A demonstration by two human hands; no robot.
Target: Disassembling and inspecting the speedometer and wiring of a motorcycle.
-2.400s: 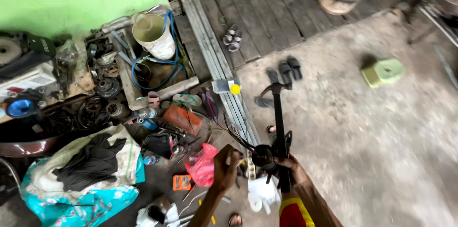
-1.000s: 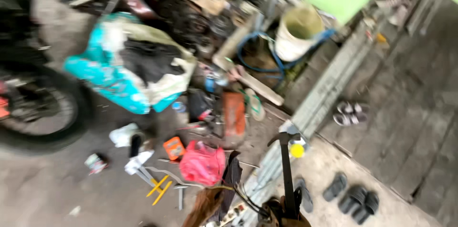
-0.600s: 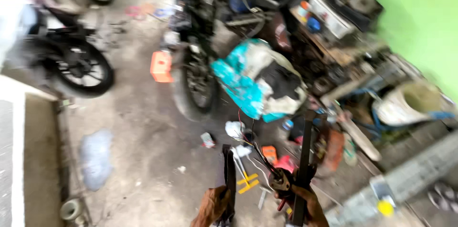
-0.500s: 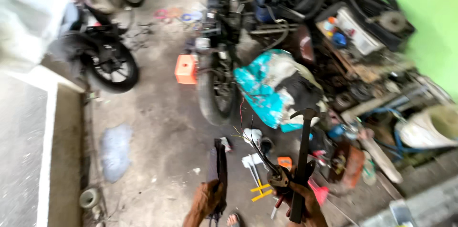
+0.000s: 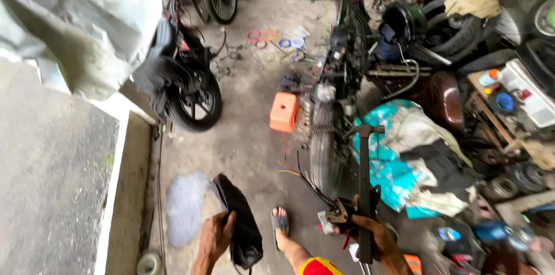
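Orange box (image 5: 284, 111) — teal sheet (image 5: 388, 165) — black bag (image 5: 241, 230).

— What is around the stripped motorcycle (image 5: 332, 87)?
— An orange box (image 5: 284, 111) just beside it on the floor; a teal cloth heap (image 5: 404, 159) on its other side; another motorcycle (image 5: 188, 81) well apart, near the wall.

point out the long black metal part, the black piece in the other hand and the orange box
long black metal part (image 5: 365, 182), head view, middle of its upright shaft
black piece (image 5: 241, 226), head view, centre of its dark body
orange box (image 5: 284, 111), head view, its top face
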